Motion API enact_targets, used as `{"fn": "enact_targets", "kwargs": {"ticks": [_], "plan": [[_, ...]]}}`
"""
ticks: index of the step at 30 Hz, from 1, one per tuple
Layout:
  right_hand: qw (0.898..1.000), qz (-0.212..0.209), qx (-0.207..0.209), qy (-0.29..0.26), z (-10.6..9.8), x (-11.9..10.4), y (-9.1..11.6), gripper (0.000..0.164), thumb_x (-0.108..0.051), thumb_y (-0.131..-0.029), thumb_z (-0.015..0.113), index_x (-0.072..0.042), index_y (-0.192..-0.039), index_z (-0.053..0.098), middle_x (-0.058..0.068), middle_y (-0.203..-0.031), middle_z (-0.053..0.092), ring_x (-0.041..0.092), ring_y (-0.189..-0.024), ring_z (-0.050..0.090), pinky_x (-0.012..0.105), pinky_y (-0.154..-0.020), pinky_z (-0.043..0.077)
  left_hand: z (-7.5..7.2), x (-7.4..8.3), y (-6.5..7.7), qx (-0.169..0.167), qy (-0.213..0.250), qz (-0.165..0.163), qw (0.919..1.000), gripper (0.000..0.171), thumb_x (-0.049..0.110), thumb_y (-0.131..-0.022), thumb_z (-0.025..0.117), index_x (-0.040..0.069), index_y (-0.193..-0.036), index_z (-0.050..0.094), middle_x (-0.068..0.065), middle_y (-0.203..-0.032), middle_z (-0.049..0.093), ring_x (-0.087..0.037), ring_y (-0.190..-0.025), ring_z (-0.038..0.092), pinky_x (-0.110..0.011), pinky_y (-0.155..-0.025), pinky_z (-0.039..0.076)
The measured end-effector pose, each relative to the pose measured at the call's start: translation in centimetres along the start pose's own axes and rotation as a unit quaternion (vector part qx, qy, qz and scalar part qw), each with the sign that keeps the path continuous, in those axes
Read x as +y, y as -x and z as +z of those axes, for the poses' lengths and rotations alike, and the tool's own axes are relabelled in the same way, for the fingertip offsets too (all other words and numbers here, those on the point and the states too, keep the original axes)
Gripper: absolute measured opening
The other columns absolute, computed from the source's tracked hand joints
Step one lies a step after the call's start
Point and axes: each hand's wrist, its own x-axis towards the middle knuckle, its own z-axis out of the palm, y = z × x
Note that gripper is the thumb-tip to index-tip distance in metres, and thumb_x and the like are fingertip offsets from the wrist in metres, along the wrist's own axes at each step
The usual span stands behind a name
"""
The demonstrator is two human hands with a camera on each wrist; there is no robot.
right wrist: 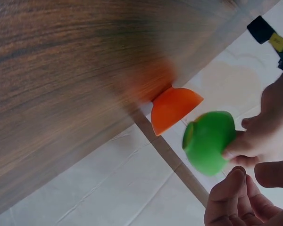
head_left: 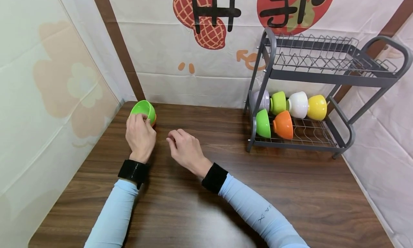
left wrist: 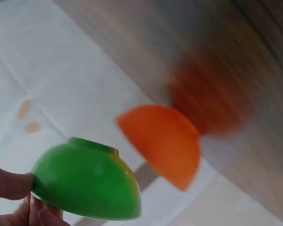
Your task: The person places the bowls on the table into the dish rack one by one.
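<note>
My left hand [head_left: 140, 137] pinches the rim of a green bowl [left wrist: 87, 181] between thumb and fingers, at the far left of the table in the head view. An orange bowl [left wrist: 162, 141] stands upright on the table, with the green one held just over it; in the wrist views a gap shows between them. From the head, most of the orange bowl is hidden behind the green bowl and my hand. My right hand [head_left: 188, 150] hovers to the right of them, fingers loosely curled, with nothing held.
A grey two-tier dish rack [head_left: 332, 81] stands at the right. On its lower shelf, several bowls lie on their sides, among them a green bowl [head_left: 263, 124], an orange bowl [head_left: 284, 125], a white bowl [head_left: 298, 104] and a yellow bowl [head_left: 317, 107]. Printed cloth hangs behind the table.
</note>
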Motion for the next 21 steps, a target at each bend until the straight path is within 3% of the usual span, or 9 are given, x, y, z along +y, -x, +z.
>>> {"fn": "enact_targets", "kwargs": {"ticks": [9, 21], "plan": [[0.999, -0.002, 0.033, -0.005, -0.9, 0.2, -0.2, 0.010, -0.016, -0.105, 0.064, -0.009, -0.108, 0.071, 0.001, -0.093, 0.064, 0.010, -0.071, 0.061, 0.026, -0.059, 0.050, -1.5, 4.2, 1.8, -0.028, 0.045, 0.000, 0.9986, 0.013, 0.005, -0.100, 0.067, -0.003, -0.110, 0.064, -0.019, -0.101, 0.058, -0.040, -0.090, 0.060, -0.057, -0.073, 0.048], [0.997, 0.025, 0.073, -0.015, -2.2, 1.2, 1.0, 0.008, -0.015, -0.103, 0.067, -0.009, -0.107, 0.071, 0.003, -0.094, 0.066, 0.011, -0.074, 0.064, 0.027, -0.061, 0.052, -1.0, 5.9, 3.7, -0.069, 0.060, 0.014, 0.9957, 0.013, 0.005, -0.099, 0.068, -0.002, -0.110, 0.063, -0.017, -0.100, 0.059, -0.038, -0.086, 0.062, -0.054, -0.072, 0.050]]}}
